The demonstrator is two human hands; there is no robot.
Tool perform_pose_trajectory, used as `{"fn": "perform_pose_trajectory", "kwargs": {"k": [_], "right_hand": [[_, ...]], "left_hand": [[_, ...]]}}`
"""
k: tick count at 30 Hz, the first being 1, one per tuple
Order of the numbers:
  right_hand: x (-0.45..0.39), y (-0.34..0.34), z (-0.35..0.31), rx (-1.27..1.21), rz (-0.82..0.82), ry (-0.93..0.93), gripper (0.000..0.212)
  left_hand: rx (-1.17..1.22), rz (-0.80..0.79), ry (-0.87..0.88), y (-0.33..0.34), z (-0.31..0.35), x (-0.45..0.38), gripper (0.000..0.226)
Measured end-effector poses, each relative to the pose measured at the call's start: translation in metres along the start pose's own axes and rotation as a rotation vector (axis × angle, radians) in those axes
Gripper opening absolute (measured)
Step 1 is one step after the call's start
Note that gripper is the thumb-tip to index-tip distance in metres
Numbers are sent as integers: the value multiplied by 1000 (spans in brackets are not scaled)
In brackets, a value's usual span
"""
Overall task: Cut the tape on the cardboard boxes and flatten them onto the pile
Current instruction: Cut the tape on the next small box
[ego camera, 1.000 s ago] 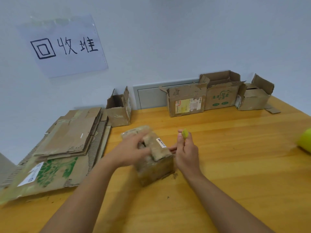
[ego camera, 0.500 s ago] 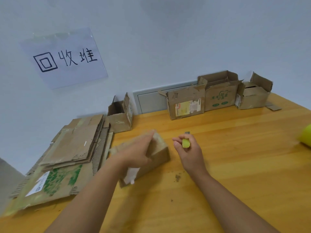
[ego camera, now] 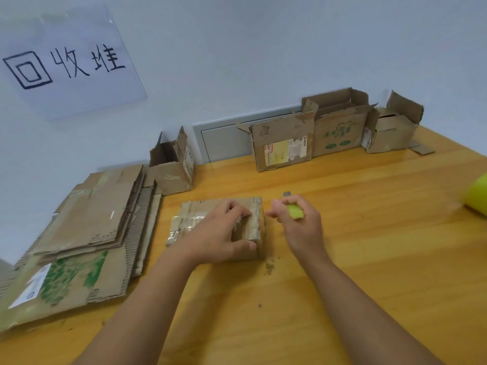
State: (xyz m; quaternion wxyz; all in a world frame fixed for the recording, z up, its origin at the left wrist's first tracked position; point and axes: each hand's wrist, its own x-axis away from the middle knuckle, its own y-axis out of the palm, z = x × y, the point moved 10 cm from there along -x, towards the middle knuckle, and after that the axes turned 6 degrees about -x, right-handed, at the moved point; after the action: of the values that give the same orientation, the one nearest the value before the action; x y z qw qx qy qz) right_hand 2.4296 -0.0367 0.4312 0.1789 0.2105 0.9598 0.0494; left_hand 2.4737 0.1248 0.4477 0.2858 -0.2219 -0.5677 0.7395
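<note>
The left hand [ego camera: 222, 234] lies on top of a small cardboard box [ego camera: 253, 227] in the middle of the wooden table [ego camera: 369, 259]. Its fingers curl over the far upper edge and the thumb presses the near right corner, so the hand grips the box from above. The right hand [ego camera: 300, 225] is just beside the box's right side, apart from it, fingers curled around a yellow-green utility knife [ego camera: 295, 210]. The knife's grey blade tip [ego camera: 286, 194] sticks out past the knuckles and points away from the person, toward the wall.

The small box lies with its long axis running left to right. Its taped face, shiny with clear tape [ego camera: 184, 219], is turned up on the left part. Some brown crumbs [ego camera: 269, 267] lie on the table at its near right corner.

To the left, a pile of flattened cardboard [ego camera: 87, 227] lies at the table's left edge, near the box but not touching it. An open box [ego camera: 172, 167] stands at the pile's far right corner by the wall. Three more open boxes stand in a row against the wall: one with a yellow label [ego camera: 283, 147], one with green print [ego camera: 338, 126] and one at the right end [ego camera: 392, 127]. Bare table lies open to the right of the right hand and toward the near edge. A yellow-green object [ego camera: 477, 198] is cut off by the right border. A paper sign [ego camera: 66, 64] with handwritten characters hangs on the wall.
</note>
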Motion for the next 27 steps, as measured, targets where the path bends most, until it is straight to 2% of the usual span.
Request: {"fn": "perform_pose_trajectory", "kwargs": {"k": [5,8,13,16,21,27], "right_hand": [[-3,-7,7,-207,-16,125,36],[-1,2,8,-191,-79,153,30],[5,9,5,-29,-159,110,18],[3,6,5,-56,-141,123,21],[4,12,8,-32,-206,150,30],[-2,4,9,-30,-164,147,32]], "left_hand": [[-34,18,2,-2,5,-5,73],[-68,42,-20,-5,7,-5,73],[-117,128,-11,-8,12,0,70],[-125,157,-14,-9,13,2,71],[-132,117,-22,-8,13,0,71],[-119,91,-25,-7,13,-1,72]]}}
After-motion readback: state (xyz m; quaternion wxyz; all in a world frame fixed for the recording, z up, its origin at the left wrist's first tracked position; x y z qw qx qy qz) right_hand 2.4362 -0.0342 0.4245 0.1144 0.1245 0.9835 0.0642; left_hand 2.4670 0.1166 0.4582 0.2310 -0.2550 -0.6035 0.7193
